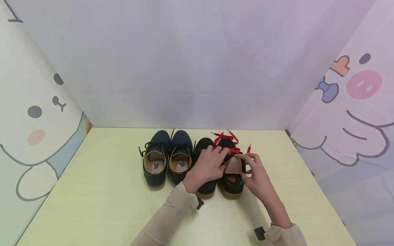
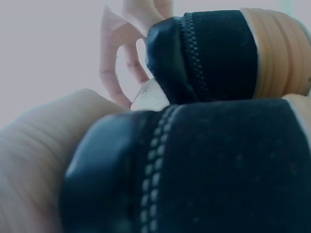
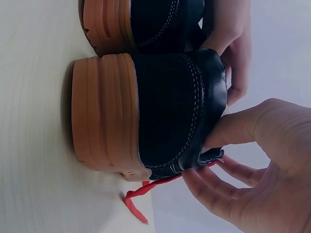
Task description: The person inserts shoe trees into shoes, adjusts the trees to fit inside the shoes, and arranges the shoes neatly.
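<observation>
A pair of black shoes with red laces stands on the table, heels toward me. In the right-hand black shoe (image 1: pixel 232 188), the beige-lined tongue (image 1: pixel 233 166) spreads across the opening. My left hand (image 1: pixel 209 165) reaches over the other black shoe (image 1: pixel 205 189), its thumb and fingers holding the tongue's left side near the red laces (image 1: pixel 237 150). At the tongue's right side, the thumb and fingers of my right hand (image 1: pixel 257 174) hold its edge by the collar. In the right wrist view, my right hand (image 3: pixel 272 160) has its thumb over the collar. The left fingertips are partly hidden.
Left of the black pair stand two navy shoes, the outer one (image 1: pixel 156 160) and the inner one (image 1: pixel 180 159), with dark laces. A red lace end (image 1: pixel 249 149) sticks out to the right. Behind the pale table (image 1: pixel 101 205) hangs a plain curtain (image 1: pixel 194 68).
</observation>
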`<move>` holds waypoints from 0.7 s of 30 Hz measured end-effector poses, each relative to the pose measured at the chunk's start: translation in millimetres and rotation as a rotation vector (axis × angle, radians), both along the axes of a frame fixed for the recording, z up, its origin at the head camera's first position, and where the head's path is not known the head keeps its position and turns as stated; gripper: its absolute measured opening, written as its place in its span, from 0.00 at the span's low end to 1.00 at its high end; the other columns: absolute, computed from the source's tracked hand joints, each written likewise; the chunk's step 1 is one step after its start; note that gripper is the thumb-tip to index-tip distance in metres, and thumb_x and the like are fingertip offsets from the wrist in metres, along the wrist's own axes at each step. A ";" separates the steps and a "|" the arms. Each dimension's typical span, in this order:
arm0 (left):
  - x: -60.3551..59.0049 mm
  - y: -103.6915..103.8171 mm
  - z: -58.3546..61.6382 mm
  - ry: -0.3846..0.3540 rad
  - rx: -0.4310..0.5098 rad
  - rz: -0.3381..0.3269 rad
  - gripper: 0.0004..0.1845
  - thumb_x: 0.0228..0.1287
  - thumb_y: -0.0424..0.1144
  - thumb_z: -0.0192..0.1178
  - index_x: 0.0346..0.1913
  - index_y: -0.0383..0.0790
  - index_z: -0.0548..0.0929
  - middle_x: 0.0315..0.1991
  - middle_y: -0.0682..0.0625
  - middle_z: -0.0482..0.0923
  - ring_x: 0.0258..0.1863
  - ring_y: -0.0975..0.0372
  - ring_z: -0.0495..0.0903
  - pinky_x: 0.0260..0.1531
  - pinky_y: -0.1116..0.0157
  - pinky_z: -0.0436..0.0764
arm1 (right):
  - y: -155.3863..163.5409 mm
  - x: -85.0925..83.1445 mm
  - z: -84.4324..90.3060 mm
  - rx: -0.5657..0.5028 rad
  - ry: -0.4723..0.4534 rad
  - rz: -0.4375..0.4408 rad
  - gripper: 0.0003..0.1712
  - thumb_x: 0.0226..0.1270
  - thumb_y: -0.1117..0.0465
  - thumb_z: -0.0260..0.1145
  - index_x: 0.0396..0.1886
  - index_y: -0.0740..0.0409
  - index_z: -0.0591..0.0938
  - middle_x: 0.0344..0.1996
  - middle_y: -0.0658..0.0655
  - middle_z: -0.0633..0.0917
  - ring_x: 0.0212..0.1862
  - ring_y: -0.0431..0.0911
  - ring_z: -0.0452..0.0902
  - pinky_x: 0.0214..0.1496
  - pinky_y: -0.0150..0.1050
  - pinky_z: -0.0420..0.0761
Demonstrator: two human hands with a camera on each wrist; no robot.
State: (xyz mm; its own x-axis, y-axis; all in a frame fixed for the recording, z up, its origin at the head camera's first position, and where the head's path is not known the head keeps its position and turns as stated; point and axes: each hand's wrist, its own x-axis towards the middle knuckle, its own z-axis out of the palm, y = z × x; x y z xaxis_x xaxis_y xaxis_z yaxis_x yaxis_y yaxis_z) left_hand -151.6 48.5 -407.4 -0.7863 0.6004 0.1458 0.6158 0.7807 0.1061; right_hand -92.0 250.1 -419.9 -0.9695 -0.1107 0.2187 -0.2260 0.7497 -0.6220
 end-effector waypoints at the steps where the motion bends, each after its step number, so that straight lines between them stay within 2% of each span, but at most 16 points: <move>1: -0.5 0.8 -0.9 0.006 0.001 0.003 0.28 0.69 0.52 0.65 0.69 0.52 0.72 0.57 0.49 0.81 0.47 0.52 0.77 0.49 0.54 0.84 | 0.0 -0.3 0.1 0.000 -0.001 -0.001 0.37 0.59 0.79 0.71 0.65 0.47 0.78 0.64 0.64 0.71 0.58 0.61 0.77 0.48 0.51 0.89; 6: -2.1 4.3 -2.8 0.026 -0.009 0.019 0.29 0.69 0.54 0.66 0.69 0.53 0.72 0.58 0.48 0.81 0.50 0.51 0.78 0.51 0.51 0.85 | 0.1 -0.7 0.7 0.007 0.002 -0.002 0.35 0.59 0.80 0.71 0.63 0.50 0.79 0.64 0.65 0.71 0.58 0.61 0.77 0.48 0.51 0.89; 12: -2.4 7.9 -3.5 0.036 -0.003 0.043 0.29 0.67 0.53 0.67 0.68 0.53 0.72 0.57 0.48 0.82 0.49 0.51 0.78 0.49 0.50 0.85 | 1.9 -0.1 1.4 -0.006 0.010 0.009 0.34 0.60 0.80 0.70 0.62 0.51 0.80 0.64 0.65 0.72 0.58 0.61 0.77 0.48 0.52 0.89; 21: -1.3 11.6 -5.3 0.066 -0.025 0.048 0.29 0.67 0.53 0.66 0.68 0.52 0.71 0.57 0.48 0.82 0.48 0.50 0.79 0.46 0.50 0.86 | 6.5 1.8 -2.6 -0.052 0.018 0.008 0.26 0.63 0.81 0.65 0.56 0.53 0.84 0.64 0.62 0.74 0.62 0.61 0.78 0.48 0.50 0.90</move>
